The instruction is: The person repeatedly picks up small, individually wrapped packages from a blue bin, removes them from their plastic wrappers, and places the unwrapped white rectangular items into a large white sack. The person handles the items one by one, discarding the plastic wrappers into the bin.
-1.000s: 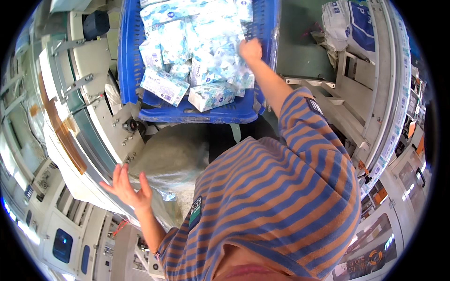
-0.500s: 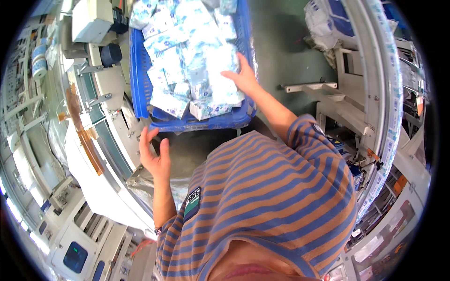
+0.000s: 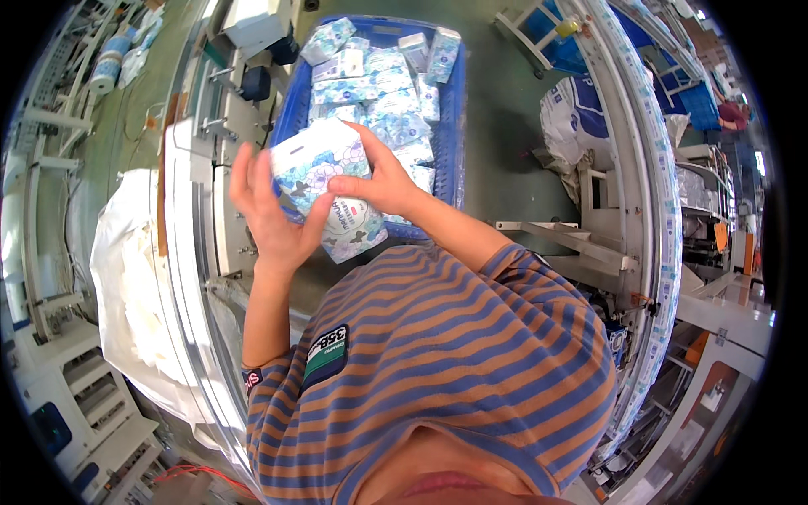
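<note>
A flower-printed white, blue and lilac tissue pack (image 3: pixel 324 172) is raised in front of my chest, tilted, over the near end of a blue crate (image 3: pixel 457 168). My right hand (image 3: pixel 383 181) grips it from the right, thumb on its printed face and fingers behind the edge. At its left side is my left hand (image 3: pixel 282 215), fingers stretched up and apart, slightly blurred, the thumb in front of the pack. Whether the left hand touches the pack is hard to tell. In the crate lie several similar packs (image 3: pixel 391 93), heaped at different angles.
On the left runs a machine frame with a white plastic sheet (image 3: pixel 139 286) beside it. A curved rail carrying a row of packs (image 3: pixel 665 278) passes on the right. A white and blue sack (image 3: pixel 572 118) and a metal bracket (image 3: pixel 564 234) stand right of the crate.
My right hand has come back from the heap toward my chest, now holding a tissue pack. My left hand has risen to the pack's left side. The view has shifted.
</note>
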`<state>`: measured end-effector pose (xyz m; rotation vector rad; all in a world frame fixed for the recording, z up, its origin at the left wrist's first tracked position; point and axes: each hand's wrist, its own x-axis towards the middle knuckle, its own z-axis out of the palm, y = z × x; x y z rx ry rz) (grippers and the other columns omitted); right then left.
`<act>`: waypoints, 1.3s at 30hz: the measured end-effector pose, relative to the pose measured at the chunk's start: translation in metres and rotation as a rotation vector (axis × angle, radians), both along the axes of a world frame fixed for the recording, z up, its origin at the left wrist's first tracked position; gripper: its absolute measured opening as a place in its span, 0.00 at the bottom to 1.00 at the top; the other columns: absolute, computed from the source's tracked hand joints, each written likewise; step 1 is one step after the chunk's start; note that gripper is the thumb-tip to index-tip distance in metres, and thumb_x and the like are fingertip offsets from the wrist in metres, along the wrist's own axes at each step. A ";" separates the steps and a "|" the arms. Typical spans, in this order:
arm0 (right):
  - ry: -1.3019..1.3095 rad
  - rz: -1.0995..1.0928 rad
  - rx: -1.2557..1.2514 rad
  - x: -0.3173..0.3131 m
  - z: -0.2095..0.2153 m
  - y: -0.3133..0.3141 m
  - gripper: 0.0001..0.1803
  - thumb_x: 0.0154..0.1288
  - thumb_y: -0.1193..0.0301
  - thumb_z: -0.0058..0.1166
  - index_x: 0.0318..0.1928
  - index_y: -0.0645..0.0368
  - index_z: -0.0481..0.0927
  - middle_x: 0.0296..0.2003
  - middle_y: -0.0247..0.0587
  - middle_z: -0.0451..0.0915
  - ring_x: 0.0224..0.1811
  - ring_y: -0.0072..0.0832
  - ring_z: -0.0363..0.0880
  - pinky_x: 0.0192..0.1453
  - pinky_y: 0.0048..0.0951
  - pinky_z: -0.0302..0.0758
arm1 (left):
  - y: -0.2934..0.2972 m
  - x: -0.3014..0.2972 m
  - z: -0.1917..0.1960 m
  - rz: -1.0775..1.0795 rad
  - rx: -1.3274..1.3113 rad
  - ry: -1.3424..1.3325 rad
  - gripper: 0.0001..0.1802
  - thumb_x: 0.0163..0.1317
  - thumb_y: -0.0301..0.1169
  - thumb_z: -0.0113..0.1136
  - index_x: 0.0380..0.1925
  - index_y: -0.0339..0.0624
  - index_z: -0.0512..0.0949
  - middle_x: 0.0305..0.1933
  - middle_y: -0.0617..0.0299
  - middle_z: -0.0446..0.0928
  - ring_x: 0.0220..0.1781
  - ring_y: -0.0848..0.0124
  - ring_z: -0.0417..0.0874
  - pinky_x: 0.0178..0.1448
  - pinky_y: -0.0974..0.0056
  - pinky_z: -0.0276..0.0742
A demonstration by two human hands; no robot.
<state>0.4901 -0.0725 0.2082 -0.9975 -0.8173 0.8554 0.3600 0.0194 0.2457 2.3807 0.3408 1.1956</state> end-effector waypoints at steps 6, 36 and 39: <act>0.051 -0.079 -0.018 -0.023 -0.002 0.011 0.37 0.48 0.69 0.62 0.56 0.68 0.59 0.46 0.43 0.70 0.48 0.25 0.69 0.52 0.26 0.67 | 0.009 -0.017 0.002 -0.019 -0.064 -0.036 0.17 0.41 0.20 0.63 0.36 0.36 0.77 0.39 0.56 0.73 0.43 0.61 0.74 0.45 0.63 0.71; -0.036 -0.239 0.057 -0.020 0.006 -0.010 0.38 0.42 0.78 0.65 0.55 0.60 0.61 0.48 0.36 0.68 0.53 0.23 0.64 0.58 0.28 0.61 | 0.022 0.007 -0.018 -0.039 -0.263 -0.019 0.16 0.49 0.16 0.42 0.39 0.28 0.73 0.38 0.51 0.77 0.40 0.64 0.78 0.45 0.66 0.72; 0.198 -0.091 0.110 -0.013 0.021 -0.007 0.36 0.39 0.81 0.65 0.53 0.61 0.63 0.45 0.35 0.71 0.50 0.22 0.67 0.55 0.27 0.64 | 0.023 0.024 -0.002 -0.160 -0.768 -0.198 0.16 0.50 0.15 0.42 0.38 0.27 0.74 0.36 0.52 0.77 0.37 0.66 0.79 0.44 0.67 0.73</act>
